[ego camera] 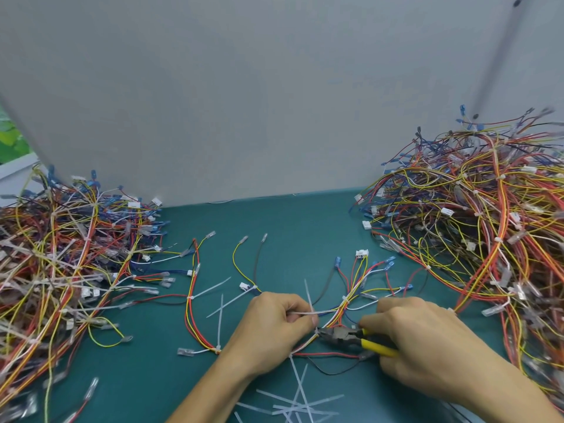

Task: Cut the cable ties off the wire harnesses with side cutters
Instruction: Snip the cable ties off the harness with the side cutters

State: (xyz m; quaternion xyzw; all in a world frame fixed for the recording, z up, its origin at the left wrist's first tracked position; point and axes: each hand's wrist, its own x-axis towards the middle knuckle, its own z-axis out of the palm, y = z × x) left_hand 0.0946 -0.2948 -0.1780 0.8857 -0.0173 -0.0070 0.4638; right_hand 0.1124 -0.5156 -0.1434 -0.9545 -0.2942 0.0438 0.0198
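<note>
Right hand hides much of the side cutters, tips perhaps touching harness.

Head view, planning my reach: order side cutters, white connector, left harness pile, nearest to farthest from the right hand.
1. side cutters, gripped in the right hand
2. white connector, centre, farther back
3. left harness pile, far left

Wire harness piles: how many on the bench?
2. One tangled multicoloured wire-harness pile on the left of the teal mat, a taller one on the right. Loose harnesses between them not counted; more may sit off-frame.
</note>
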